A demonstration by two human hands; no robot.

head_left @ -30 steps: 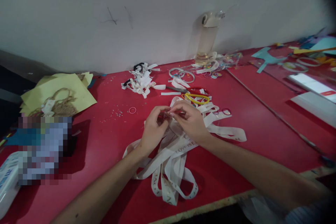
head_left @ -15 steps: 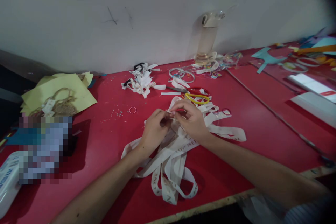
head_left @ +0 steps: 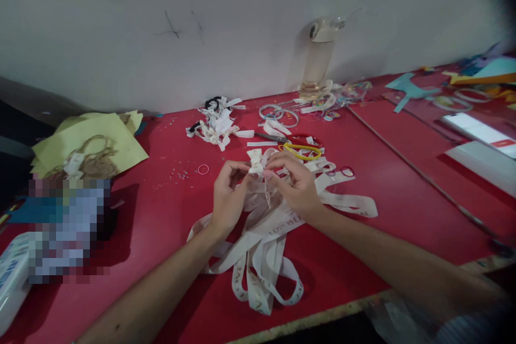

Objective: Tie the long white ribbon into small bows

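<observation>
Both my hands meet above a heap of long white printed ribbon on the red table. My left hand and my right hand pinch a small folded white ribbon bow between their fingertips. A thin strand hangs down from the bow between the hands. Loose ends of the ribbon spread out to the right under my right wrist.
Scissors with red and yellow handles lie just behind my hands. A pile of small white bows and clear rings sit farther back, near a clear bottle at the wall. Yellow paper lies at left, a phone at right.
My hands have risen slightly and parted a little. The folded white bow now shows above my fingertips, where before they were closed low over the ribbon.
</observation>
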